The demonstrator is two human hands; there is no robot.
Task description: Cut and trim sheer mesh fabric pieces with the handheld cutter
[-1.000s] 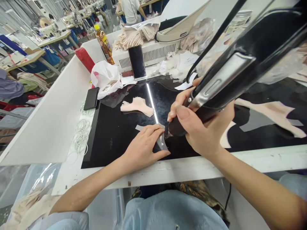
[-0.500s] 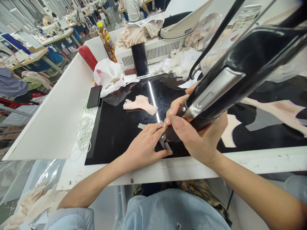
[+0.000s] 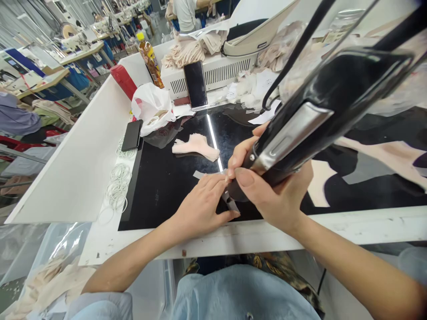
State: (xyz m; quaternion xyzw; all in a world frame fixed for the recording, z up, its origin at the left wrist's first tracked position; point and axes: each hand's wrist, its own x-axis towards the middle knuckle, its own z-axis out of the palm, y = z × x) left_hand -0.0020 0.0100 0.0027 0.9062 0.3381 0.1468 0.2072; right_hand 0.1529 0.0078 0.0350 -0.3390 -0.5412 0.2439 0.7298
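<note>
The strip [image 3: 232, 205] is a thin, greyish, half-clear piece lying on the glossy black mat [image 3: 160, 186], close to the front edge of the counter [image 3: 333, 226] and between the 2 hands. It looks very light and limp. On that slick surface it would probably slide or curl, so it is likely better pinned flat than pinched. The left hand [image 3: 200, 206] does this, lying palm down with its fingers [image 3: 215, 181] loosely spread and its thumb pressing along the strip's near end.

The right hand [image 3: 270, 195] is closed around the low end of a long black tool [image 3: 316, 115] with a metal plate. The tool seems rigid, smooth-shelled and top-heavy. A grip this near the tip would give the most control, though the cord [image 3: 300, 44] may tug on it.

The tool's working tip is hidden behind the right thumb and fingers, so I cannot tell whether it touches the strip. Much of the strip lies under the left hand, and 1 corner shows at [image 3: 199, 174]. The tool's upper end is cut off by the picture's edge. A pale pink fabric piece [image 3: 196, 146] lies farther back.
</note>
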